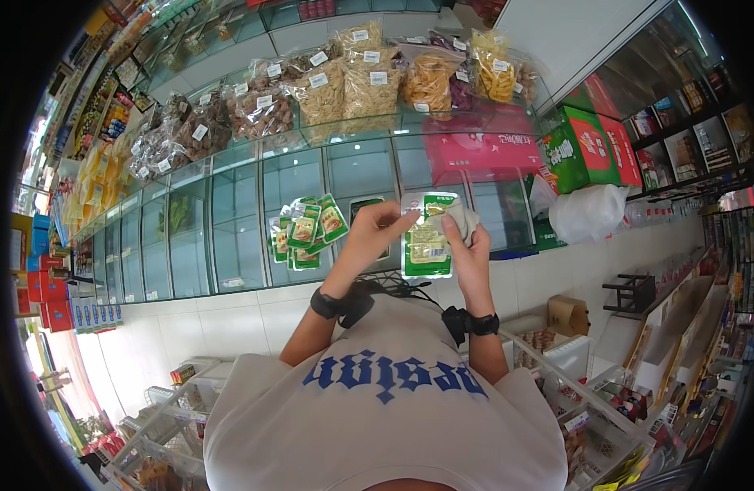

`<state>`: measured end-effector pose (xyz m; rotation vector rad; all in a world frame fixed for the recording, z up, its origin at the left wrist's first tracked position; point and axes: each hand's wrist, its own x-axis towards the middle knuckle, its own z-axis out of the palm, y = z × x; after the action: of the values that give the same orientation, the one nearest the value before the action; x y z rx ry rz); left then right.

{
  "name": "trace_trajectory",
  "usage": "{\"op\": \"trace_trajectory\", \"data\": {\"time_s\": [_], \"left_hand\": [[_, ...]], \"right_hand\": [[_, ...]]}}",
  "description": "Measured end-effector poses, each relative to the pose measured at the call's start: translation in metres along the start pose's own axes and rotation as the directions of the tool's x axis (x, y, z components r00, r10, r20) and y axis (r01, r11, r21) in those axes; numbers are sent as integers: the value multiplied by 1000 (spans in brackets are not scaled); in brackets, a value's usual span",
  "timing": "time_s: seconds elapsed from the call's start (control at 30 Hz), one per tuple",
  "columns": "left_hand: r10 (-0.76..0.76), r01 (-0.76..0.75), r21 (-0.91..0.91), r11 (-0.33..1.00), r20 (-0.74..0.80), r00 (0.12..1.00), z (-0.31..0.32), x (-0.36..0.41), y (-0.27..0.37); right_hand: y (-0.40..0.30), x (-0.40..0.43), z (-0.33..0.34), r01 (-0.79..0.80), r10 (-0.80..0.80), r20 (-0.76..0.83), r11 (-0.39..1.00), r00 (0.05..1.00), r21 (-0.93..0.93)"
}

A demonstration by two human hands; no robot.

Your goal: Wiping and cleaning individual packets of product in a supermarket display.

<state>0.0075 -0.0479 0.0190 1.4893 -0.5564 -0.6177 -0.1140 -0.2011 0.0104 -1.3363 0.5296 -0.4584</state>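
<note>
A green and white foil food packet (427,248) is held upright above the glass counter, its printed back towards me. My left hand (377,233) pinches the packet's upper left edge, thumb on the front. My right hand (475,251) grips a grey cloth (466,222), which lies against the packet's upper right side. Left of my hands, a loose pile of smaller green and white packets (304,230) rests on the glass. Partly hidden behind my left hand is a flat dark object (359,202); I cannot tell what it is.
The glass display counter (235,233) runs across in front of me. Clear bags of dried snacks (346,86) line its far side. A pink box (481,147), a green carton (582,150) and a white plastic bag (588,213) stand to the right. Clear bins (186,405) stand behind me.
</note>
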Motion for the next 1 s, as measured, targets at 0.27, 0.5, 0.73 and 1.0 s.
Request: {"op": "trace_trajectory", "data": {"time_s": [0.27,0.5,0.73,1.0], "left_hand": [[-56,56,4,998,76,996,-3,3,-11],[10,-10,86,996,-6,1000,17,-4,-11],[-296,327,-212,921,163,941,15,-4,-9],[-127,137,-119,983,89,988,-6,-10,11]], "right_hand": [[-6,-4,0,24,-24,27,1000,999,-6],[-1,-6,3,93,-101,-91,992,991,-88],[-9,-8,31,411,-368,185,783,911,-467],[27,20,30,-116,165,65,874,984,-472]]}}
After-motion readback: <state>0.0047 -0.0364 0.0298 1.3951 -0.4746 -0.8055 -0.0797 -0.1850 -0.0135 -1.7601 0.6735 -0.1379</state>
